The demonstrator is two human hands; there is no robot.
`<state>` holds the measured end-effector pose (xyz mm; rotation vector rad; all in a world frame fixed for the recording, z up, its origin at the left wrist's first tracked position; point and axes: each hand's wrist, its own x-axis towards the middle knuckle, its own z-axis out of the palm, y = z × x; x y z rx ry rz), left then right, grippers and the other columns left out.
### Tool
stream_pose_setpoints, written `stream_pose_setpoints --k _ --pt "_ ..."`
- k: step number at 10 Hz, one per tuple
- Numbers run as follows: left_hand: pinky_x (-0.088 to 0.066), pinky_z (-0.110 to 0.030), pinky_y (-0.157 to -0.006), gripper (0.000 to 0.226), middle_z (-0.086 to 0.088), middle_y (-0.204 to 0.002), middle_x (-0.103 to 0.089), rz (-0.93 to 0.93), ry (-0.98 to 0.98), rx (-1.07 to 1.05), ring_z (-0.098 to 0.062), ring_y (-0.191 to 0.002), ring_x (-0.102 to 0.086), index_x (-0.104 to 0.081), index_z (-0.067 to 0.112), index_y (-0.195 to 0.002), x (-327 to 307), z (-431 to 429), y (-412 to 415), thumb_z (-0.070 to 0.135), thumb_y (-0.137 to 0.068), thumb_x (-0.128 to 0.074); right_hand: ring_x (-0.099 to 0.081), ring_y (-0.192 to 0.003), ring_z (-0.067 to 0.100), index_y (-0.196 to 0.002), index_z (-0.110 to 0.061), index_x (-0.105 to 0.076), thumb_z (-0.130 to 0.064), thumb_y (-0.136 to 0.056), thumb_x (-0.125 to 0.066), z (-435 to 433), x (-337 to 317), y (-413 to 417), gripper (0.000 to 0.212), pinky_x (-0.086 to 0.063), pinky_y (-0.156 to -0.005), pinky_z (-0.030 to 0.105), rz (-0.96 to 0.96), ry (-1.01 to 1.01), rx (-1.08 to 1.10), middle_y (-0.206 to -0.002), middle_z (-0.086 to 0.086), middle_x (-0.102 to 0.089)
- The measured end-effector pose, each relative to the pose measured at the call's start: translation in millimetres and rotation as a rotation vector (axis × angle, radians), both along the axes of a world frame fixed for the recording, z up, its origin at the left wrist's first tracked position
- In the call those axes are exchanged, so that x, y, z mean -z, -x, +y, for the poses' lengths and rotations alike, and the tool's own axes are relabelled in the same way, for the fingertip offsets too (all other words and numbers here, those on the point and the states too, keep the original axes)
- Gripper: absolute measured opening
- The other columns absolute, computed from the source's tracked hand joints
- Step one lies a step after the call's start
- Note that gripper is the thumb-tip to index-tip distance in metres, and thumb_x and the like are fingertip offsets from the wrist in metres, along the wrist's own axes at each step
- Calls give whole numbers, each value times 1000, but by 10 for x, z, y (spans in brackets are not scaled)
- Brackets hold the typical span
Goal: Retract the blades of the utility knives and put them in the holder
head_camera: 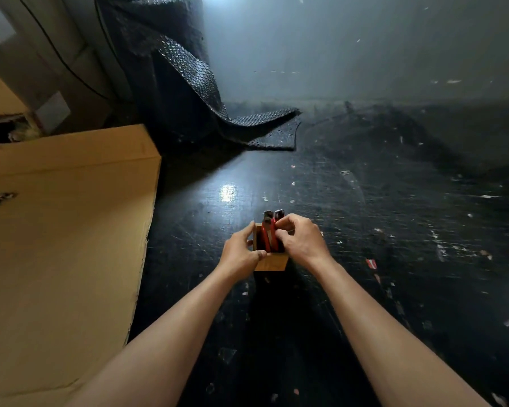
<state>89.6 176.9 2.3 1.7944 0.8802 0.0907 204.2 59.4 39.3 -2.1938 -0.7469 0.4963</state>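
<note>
- Two red utility knives (269, 230) are seen standing in a small wooden holder (272, 261), long axes near upright and leaning slightly away from the wearer, metal ends projecting above the rim.
- Right hand (301, 240): fingers pinched narrowly on the right-hand knife, at its upper body; knife already seated within the holder, directly below and left of the grip.
- Left hand (241, 254): closed around the holder's left wall, thumb laid along the near rim; holder steadied against the dark, scuffed work surface (365, 230).
- Key relation: gripped knife lies in line with the holder's opening, so any remaining travel is judged to run straight down along its long axis. Right hand is nearer the knives; left is nearer the holder's base.
- Blade state cannot be confirmed; the tips are too small and blurred.
- Task judged near completion; release of the pinch appears to be what remains.
- No brand, label or writing can be read on knives, holder or the cardboard box (65, 230) well left of the grip.
- Bubble wrap roll (171, 83) noted far beyond the hands.
</note>
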Motion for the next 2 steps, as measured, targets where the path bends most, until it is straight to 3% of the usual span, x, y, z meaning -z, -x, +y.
stream_pose_setpoints --k 1,2 --pt "-49 -49 -109 80 -3 -150 -56 -24 -10 21 -26 -136 -56 -50 28 -149 8 3 19 3 -80 -81 -69 -91 15 -103 -17 -71 -18 -89 -68 -36 -52 -20 14 -52 -76 23 0 -29 -1 -98 -1 -74" --pt "-48 -53 -110 81 -3 -152 -54 -17 -18 -7 -27 -137 -54 -47 27 -151 45 -25 64 7 -81 -82 -68 -93 14 -107 -16 -70 -20 -91 -67 -126 -157 -1 16 -50 -74 19 -29 -47 -22 -100 0 -73"
